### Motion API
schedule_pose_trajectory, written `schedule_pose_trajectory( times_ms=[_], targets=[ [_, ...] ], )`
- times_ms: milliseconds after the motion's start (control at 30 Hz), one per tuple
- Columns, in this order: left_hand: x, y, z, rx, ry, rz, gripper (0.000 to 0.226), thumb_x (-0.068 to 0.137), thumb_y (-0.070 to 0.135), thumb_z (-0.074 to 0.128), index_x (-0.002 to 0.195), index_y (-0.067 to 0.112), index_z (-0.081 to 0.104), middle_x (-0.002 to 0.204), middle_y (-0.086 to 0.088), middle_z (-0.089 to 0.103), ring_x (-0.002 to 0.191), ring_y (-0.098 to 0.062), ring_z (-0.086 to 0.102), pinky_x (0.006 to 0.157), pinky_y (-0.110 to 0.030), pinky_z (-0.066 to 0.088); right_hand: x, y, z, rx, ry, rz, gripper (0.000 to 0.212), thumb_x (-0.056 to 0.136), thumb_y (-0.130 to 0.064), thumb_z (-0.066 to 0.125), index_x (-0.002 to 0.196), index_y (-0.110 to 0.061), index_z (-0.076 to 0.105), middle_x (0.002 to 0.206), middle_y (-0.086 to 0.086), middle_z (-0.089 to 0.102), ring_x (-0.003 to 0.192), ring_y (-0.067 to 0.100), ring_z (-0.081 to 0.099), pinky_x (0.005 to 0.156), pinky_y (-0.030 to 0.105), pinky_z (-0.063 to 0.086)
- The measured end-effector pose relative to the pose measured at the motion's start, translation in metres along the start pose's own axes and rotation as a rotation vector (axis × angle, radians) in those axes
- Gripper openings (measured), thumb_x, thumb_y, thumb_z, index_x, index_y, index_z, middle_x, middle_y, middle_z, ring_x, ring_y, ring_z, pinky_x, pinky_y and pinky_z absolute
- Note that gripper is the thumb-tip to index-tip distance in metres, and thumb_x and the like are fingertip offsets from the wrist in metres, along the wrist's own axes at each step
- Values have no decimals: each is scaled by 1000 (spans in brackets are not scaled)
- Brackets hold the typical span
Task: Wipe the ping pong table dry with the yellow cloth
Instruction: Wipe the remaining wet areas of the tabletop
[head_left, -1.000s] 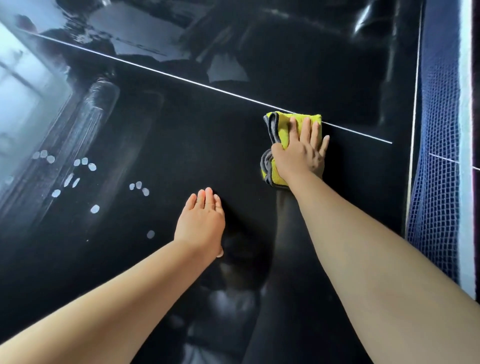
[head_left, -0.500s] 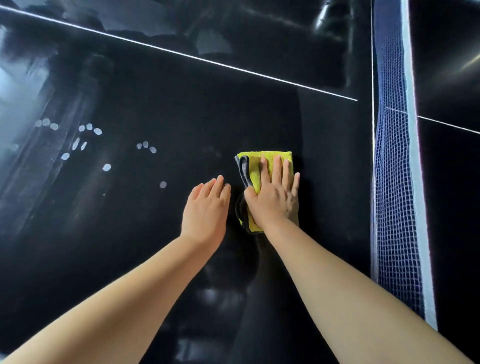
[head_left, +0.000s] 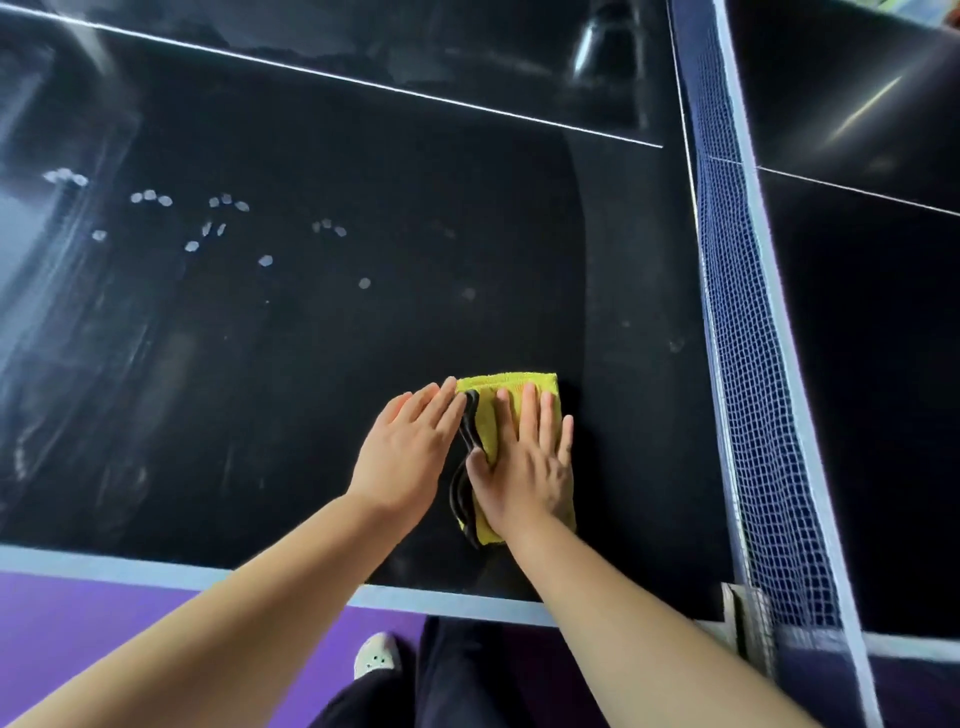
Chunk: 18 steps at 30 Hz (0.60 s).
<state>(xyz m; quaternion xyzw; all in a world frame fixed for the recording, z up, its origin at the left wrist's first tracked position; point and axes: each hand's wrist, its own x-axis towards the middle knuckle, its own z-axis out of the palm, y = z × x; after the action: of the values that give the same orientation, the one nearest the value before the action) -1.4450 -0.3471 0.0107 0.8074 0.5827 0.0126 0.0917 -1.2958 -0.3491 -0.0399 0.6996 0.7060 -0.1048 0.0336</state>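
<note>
1. Black table (head_left: 311, 395) fills most of the view. Its surface is glossy, with a thin white line running across the far part and a pale border along the near edge.
2. Blue net (head_left: 744, 338) runs near-to-far on the right side.
3. Purple floor (head_left: 104, 618) shows below the near edge.
4. Right hand (head_left: 524, 467) lies flat with fingers straight, pressing on the yellow cloth (head_left: 501, 410).
5. Left hand (head_left: 410, 452) lies flat with fingers straight, just left of the cloth and fingertips at the cloth's dark left edge. The hands are side by side, neither clamped on anything.
6. The cloth is folded and lies on the table near the near edge, left of the net.
7. White shoe (head_left: 375, 656) is on the floor.
8. Pale wet spots (head_left: 265, 261) are scattered far-left of the cloth.
</note>
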Motion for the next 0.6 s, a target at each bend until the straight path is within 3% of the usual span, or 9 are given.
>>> schedule_pose_trajectory(
  times_ms=[100, 233, 300, 367, 433, 600],
  targets=[
    [-28, 5, 4, -65, 42, 63, 75, 61, -3, 71, 133, 11, 53, 139, -8, 50, 121, -25, 54, 99, -38, 44, -39, -3, 12, -4, 32, 23, 75, 92, -58, 27, 155, -20, 21, 161, 13, 22, 149, 32, 16, 117, 53, 6],
    [-54, 15, 6, -78, 14, 139, 76, 55, -1, 78, 128, 12, 59, 129, -5, 59, 117, -25, 58, 96, -37, 46, -81, 0, 17, -7, 48, 16, 75, 87, -55, 35, 153, -19, 32, 158, 13, 30, 147, 32, 23, 116, 54, 11],
    [-63, 24, 4, -107, -78, 160, 73, 67, 3, 73, 136, 14, 50, 136, -3, 53, 126, -24, 50, 104, -35, 38, -96, 4, 16, -2, 44, 25, 76, 85, -55, 38, 152, -19, 34, 158, 13, 30, 147, 31, 24, 116, 53, 11],
    [-67, 33, 7, -157, -182, 190, 64, 91, 12, 52, 148, 20, 25, 153, 1, 28, 142, -19, 25, 114, -31, 16, -106, 8, 16, 11, 36, 35, 77, 83, -56, 39, 152, -20, 35, 159, 12, 29, 148, 30, 24, 116, 53, 9],
    [-67, 41, 12, -149, -235, 191, 60, 99, 21, 39, 151, 24, 9, 158, 5, 9, 145, -14, 8, 116, -27, 3, -109, 11, 14, 29, 31, 49, 77, 82, -55, 40, 151, -21, 37, 159, 10, 30, 148, 28, 23, 117, 52, 9],
    [-45, 51, 13, -163, -219, 178, 65, 98, 22, 42, 151, 27, 4, 158, 4, 7, 145, -13, 7, 116, -25, 2, -98, 16, 12, 21, 49, 56, 75, 83, -53, 39, 148, -16, 43, 156, 13, 35, 146, 29, 22, 115, 54, 14]
  ],
)
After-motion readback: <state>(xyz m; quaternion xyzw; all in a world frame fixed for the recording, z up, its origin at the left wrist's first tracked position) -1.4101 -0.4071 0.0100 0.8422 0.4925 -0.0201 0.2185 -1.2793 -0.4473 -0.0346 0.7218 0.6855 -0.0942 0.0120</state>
